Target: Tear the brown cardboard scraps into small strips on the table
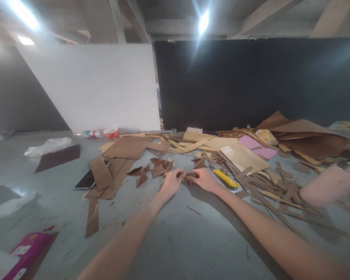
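My right hand (204,180) pinches a small brown paper piece (192,175) between thumb and fingers, low over the grey tabletop. Close against its left end, the fingers of my left hand (173,182) are pressed together on the same piece; their tips partly hide it. Small folded brown paper pieces (142,179) lie just left of my left hand, some standing up in points. To the right of my right hand rests a yellow utility knife (225,178). More brown scraps (200,163) are scattered behind my hands.
Brown strips (268,194) are heaped at the right, near a pink cylindrical container (323,186). A tablet (87,179) lies partly under brown sheets (116,175). A red paper bowl (111,133) stands at the back. A magenta packet (29,249) is at the lower left.
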`<state>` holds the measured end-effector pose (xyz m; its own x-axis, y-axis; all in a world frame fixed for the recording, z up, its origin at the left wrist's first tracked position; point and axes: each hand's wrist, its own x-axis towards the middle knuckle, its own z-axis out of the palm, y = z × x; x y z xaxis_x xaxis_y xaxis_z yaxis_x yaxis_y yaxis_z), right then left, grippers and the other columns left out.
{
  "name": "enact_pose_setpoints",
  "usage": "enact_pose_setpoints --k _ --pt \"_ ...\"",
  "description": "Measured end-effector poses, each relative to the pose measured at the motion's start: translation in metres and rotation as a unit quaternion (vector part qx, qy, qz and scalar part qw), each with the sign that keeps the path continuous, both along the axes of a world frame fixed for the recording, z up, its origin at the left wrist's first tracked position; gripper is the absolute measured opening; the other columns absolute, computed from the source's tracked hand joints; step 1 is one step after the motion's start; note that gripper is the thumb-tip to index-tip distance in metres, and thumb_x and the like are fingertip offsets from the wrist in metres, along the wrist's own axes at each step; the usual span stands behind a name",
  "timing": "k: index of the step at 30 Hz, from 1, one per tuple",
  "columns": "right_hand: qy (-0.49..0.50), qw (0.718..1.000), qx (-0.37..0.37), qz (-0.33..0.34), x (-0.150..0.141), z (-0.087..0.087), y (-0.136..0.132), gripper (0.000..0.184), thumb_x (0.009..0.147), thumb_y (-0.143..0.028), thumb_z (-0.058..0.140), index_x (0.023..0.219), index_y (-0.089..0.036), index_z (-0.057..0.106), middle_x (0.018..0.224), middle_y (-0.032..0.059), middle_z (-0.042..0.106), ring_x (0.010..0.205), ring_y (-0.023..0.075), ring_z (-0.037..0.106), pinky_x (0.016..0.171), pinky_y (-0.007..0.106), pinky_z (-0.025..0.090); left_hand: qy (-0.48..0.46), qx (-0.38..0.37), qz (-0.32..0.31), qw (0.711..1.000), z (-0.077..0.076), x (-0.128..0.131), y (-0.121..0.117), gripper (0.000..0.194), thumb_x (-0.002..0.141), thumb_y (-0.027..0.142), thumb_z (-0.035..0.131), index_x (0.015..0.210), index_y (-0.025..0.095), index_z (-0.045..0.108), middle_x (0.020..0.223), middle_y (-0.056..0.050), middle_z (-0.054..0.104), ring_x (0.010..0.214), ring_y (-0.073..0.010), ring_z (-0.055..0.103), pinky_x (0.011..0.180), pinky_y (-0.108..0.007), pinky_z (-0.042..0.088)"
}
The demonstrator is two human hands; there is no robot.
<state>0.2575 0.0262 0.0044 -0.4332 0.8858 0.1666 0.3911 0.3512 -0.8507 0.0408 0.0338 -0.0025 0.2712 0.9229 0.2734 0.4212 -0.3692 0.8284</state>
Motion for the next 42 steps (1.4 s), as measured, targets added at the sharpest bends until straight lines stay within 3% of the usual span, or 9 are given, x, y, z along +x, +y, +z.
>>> enact_pose_setpoints --k 4,6,9,13,19,23,30,36,42 --pt "-0.033 0.998 0.045 0.043 0.014 0.002 0.008 0.023 0.103 -0.041 0.066 0.108 -0.022 0.078 0.085 0.0047 0.076 0.071 0.0199 0.066 0.069 0.03 0.051 0.006 0.005 0.019 1.0 -0.003 0.0 0.001 0.017 0.101 0.025 0.065 0.092 0.017 0.078 0.087 -0.005 0.081 0.082 -0.0207 0.074 0.079 -0.03 0.053" --pt "-0.032 0.992 0.124 0.023 0.02 0.001 0.01 0.05 0.093 -0.032 0.078 0.142 -0.024 0.068 0.11 0.0073 0.077 0.079 0.0196 0.067 0.076 0.031 0.055 0.014 0.007 0.022 1.0 -0.005 0.0 0.001 0.015 0.1 0.021 0.065 0.093 0.017 0.078 0.086 -0.004 0.081 0.081 -0.0202 0.074 0.078 -0.029 0.052" --pt "-0.04 0.981 0.182 0.062 0.024 -0.003 0.008 0.065 0.089 -0.017 0.073 0.151 -0.027 0.06 0.131 0.0106 0.071 0.097 0.0222 0.069 0.089 0.035 0.058 0.041 0.018 0.027 0.999 -0.006 0.001 0.001 0.016 0.1 0.015 0.064 0.094 0.017 0.078 0.085 -0.004 0.08 0.079 -0.0195 0.073 0.079 -0.029 0.051" --pt "-0.048 0.975 0.204 0.073 0.024 -0.005 0.009 0.05 0.093 -0.01 0.064 0.141 -0.026 0.066 0.123 0.0097 0.07 0.098 0.0228 0.069 0.089 0.035 0.058 0.099 0.056 0.034 0.993 -0.007 0.002 0.0 0.015 0.1 0.011 0.067 0.094 0.017 0.08 0.086 -0.005 0.079 0.088 -0.0224 0.072 0.086 -0.033 0.052" --pt "-0.062 0.971 0.218 0.073 0.022 -0.004 0.011 0.015 0.105 -0.023 0.066 0.115 -0.023 0.078 0.109 0.0082 0.071 0.088 0.0208 0.068 0.081 0.033 0.056 0.168 0.118 0.059 0.977 -0.01 0.004 -0.003 0.008 0.099 0.011 0.073 0.101 0.016 0.079 0.101 -0.01 0.076 0.107 -0.0291 0.068 0.102 -0.043 0.053" --pt "-0.067 0.97 0.223 0.062 0.022 -0.005 0.012 0.015 0.107 -0.026 0.067 0.111 -0.024 0.081 0.109 0.0078 0.071 0.091 0.0206 0.07 0.084 0.034 0.058 0.182 0.14 0.056 0.972 -0.008 0.004 -0.007 0.015 0.101 0.013 0.071 0.114 0.016 0.078 0.115 -0.013 0.074 0.116 -0.031 0.065 0.106 -0.046 0.055" --pt "-0.078 0.965 0.249 0.01 0.022 -0.014 0.015 0.014 0.103 -0.028 0.074 0.114 -0.022 0.081 0.108 0.0085 0.069 0.098 0.0234 0.068 0.088 0.037 0.057 0.219 0.171 0.018 0.961 -0.001 0.005 -0.015 0.039 0.089 -0.006 0.057 0.107 0.019 0.081 0.109 -0.01 0.078 0.114 -0.0302 0.065 0.106 -0.045 0.055" --pt "-0.074 0.965 0.25 -0.004 0.023 -0.015 0.016 0.018 0.099 -0.026 0.078 0.116 -0.023 0.08 0.11 0.0091 0.07 0.1 0.0245 0.068 0.092 0.039 0.058 0.242 0.178 -0.005 0.954 -0.004 0.006 -0.015 0.035 0.093 -0.001 0.059 0.107 0.018 0.084 0.117 -0.012 0.082 0.116 -0.0304 0.067 0.108 -0.047 0.056" --pt "-0.023 0.967 0.251 -0.037 0.027 -0.009 0.013 0.033 0.097 -0.009 0.058 0.118 -0.022 0.08 0.112 0.01 0.071 0.104 0.0255 0.069 0.098 0.041 0.057 0.25 0.189 -0.015 0.949 -0.006 0.006 -0.014 0.035 0.093 -0.001 0.058 0.108 0.016 0.085 0.116 -0.014 0.081 0.118 -0.0311 0.067 0.109 -0.047 0.057"
